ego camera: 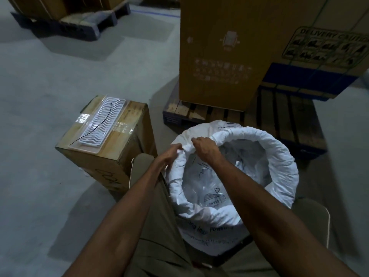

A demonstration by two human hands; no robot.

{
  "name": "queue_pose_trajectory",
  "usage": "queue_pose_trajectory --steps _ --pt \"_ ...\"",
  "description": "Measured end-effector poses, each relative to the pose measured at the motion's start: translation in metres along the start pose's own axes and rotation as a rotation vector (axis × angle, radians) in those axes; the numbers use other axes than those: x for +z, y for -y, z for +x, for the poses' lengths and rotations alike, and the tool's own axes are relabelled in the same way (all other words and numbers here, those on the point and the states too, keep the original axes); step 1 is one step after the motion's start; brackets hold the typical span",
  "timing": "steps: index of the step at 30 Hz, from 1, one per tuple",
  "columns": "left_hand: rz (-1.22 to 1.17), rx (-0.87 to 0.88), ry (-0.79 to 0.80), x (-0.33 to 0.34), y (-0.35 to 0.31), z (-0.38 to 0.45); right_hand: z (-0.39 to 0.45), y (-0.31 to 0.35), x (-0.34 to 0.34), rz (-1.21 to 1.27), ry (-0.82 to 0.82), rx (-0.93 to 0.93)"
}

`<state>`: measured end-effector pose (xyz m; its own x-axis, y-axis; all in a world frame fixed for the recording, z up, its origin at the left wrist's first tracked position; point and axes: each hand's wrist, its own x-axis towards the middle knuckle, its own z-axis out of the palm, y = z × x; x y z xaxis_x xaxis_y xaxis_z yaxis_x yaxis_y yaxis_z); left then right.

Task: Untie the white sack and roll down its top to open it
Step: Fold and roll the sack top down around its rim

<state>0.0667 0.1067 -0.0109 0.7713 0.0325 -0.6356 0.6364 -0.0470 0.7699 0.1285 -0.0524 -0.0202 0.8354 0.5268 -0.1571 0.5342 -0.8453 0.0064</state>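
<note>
The white sack stands open between my knees, its top rolled down into a thick ring around the mouth. Inside it lies a clear plastic liner with printed marks. My left hand grips the rolled rim at the far left of the mouth from outside. My right hand grips the same stretch of rim just to the right, fingers curled over the fabric. Blue print shows on the sack's near side below the roll.
A cardboard box stands to my left with a white ribbed tray and a thin black cord on top. Tall cartons sit on a wooden pallet just behind the sack. Grey concrete floor spreads to the left.
</note>
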Motion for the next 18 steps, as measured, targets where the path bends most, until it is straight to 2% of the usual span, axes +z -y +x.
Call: queue_pose_trajectory --steps 3,5,6,8,9,10,12,14,16,17,18 --pt "0.660 0.261 -0.233 0.000 -0.006 0.015 0.012 -0.013 -0.010 0.222 0.080 0.027" --pt "0.974 0.388 -0.221 0.004 -0.003 0.027 0.024 -0.021 -0.025 0.266 0.123 -0.009" --pt "1.008 0.419 -0.172 0.008 -0.001 0.028 0.031 -0.025 -0.030 0.265 0.154 -0.017" --pt "0.909 0.530 -0.170 0.013 -0.002 0.026 0.041 -0.032 -0.039 0.281 0.234 -0.028" --pt "0.811 0.524 -0.194 0.011 -0.002 0.027 0.042 -0.035 -0.041 0.322 0.253 -0.032" --pt "0.712 0.491 -0.207 0.009 -0.007 0.027 0.041 -0.039 -0.041 0.359 0.233 -0.043" --pt "0.523 0.372 -0.181 -0.004 -0.011 0.027 0.031 -0.050 -0.036 0.344 0.081 -0.062" --pt "0.238 0.209 -0.071 -0.012 -0.015 0.025 0.020 -0.063 -0.024 0.219 -0.073 -0.073" --pt "-0.001 0.100 0.020 -0.012 -0.022 0.020 0.015 -0.070 -0.013 0.166 -0.091 -0.061" --pt "0.053 0.100 0.019 -0.009 -0.026 0.026 0.017 -0.072 -0.007 0.192 -0.077 -0.037" --pt "0.202 0.130 0.002 -0.006 -0.030 0.035 0.019 -0.072 -0.006 0.223 -0.055 0.000"
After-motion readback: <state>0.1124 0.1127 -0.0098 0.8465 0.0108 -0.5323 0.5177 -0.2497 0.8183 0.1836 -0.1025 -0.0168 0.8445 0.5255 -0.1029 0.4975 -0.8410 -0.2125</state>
